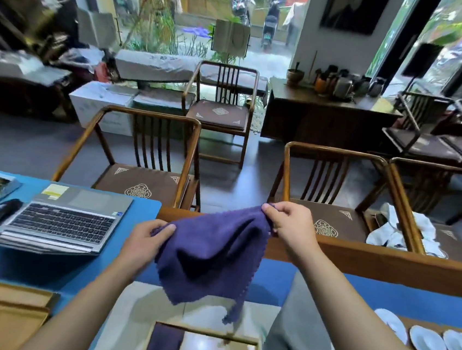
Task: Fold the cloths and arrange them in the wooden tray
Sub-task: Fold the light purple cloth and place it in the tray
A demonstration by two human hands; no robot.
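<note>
A dark purple cloth hangs in the air above the table, held by both hands. My left hand pinches its left upper corner; my right hand pinches the right upper corner, held higher. The cloth sags between them and its lower corner dangles just over the wooden tray at the bottom centre. A folded purple cloth lies in the tray's left part. A grey cloth lies spread on the table to the right of the tray.
An open laptop sits on the blue mat at left. Two flat wooden trays lie at the bottom left. Several white dishes line the right. Wooden chairs stand beyond the table's far edge.
</note>
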